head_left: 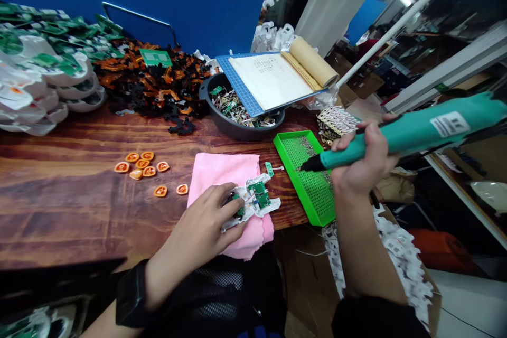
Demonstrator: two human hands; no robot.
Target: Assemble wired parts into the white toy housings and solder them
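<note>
My left hand (214, 216) is closed over the near-left side of a white plastic shell (251, 210) that holds green circuit boards (259, 194). The shell lies on a folded pink cloth (222, 166). My right hand (366, 156) is wrapped round a teal electric screwdriver (412, 127) with a black nose. Its tip points down into a green perforated tray (315, 216), by the small screws (307, 147) there. Whether a screw sits on the tip is too small to tell. Between cloth and tray lies a small green board (270, 169) with a white connector lead.
Several orange caps (136, 174) lie left of the cloth. Behind stand a grey basin (237, 129) of wired parts, a blue clipboard (237, 82) with paper, black and orange parts (158, 84), and stacked white shells (35, 84). A box of white pieces (404, 253) sits lower right.
</note>
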